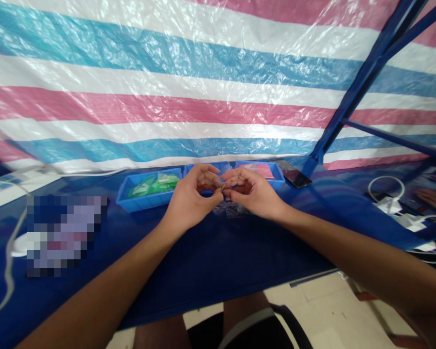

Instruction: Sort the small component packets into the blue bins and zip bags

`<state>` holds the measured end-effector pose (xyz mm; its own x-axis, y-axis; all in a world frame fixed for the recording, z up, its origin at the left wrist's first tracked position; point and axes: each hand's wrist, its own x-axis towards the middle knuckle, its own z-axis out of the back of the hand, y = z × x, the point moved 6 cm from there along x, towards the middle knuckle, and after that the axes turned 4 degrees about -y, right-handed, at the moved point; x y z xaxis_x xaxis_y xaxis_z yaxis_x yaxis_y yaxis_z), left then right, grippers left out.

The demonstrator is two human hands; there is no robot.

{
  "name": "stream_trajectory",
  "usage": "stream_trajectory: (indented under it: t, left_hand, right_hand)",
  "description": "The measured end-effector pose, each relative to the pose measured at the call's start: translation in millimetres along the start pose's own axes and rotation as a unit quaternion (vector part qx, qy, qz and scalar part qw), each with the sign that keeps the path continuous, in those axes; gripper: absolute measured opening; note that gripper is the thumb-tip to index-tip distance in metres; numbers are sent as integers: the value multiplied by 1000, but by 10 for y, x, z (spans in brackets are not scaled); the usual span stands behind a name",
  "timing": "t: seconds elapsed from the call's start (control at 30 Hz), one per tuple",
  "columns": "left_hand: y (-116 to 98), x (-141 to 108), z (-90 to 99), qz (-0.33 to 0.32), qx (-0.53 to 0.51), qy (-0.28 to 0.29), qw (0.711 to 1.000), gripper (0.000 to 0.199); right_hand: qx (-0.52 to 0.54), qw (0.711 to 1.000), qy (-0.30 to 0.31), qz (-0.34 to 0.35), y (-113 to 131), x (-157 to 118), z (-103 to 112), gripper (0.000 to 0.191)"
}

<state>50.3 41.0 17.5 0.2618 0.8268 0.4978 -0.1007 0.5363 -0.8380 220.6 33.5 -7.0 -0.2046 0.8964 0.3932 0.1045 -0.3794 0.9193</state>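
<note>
Above the dark blue table [189, 271], my left hand [194, 198] and my right hand [254, 194] meet at the fingertips. Both are closed in a pinch around something small, too tiny and blurred to name. Just under the fingers lies a clear plastic piece [235, 211]. Beyond my left hand stands a blue bin [141, 202] with green packets [163, 182] in it. A middle blue bin [221, 167] is partly hidden behind my hands. Past my right hand, another blue bin [279, 178] holds something pink [259, 170].
A dark phone [298, 177] lies right of the bins. White chargers and cables [409, 220] are at the right, near another person's hand [434, 199]. At the left are a pixelated object [67, 235] and a white cable [9, 271]. A striped sheet [167, 106] hangs behind.
</note>
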Motion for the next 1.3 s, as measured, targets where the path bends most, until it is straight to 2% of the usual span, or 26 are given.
stream_trajectory:
  t: [0.43, 0.67, 0.83, 1.0, 1.3]
  left_hand:
    - [50, 9, -32, 59, -86, 15, 994, 61]
    - [72, -20, -104, 69, -81, 52, 993, 52]
    - [72, -34, -158, 57, -84, 77, 992, 54]
    - [53, -36, -182, 37, -83, 79, 993, 59]
    - [36, -14, -183, 32, -89, 70, 993, 57]
  right_hand:
    - [-45, 999, -6, 4, -13, 10, 35, 39]
    - [-89, 996, 14, 24, 30, -28, -8, 41]
    - [-118, 991, 37, 40, 96, -40, -42, 40]
    - [-122, 991, 45, 34, 124, -49, -63, 43]
    - [-55, 998, 31, -9, 27, -20, -47, 45]
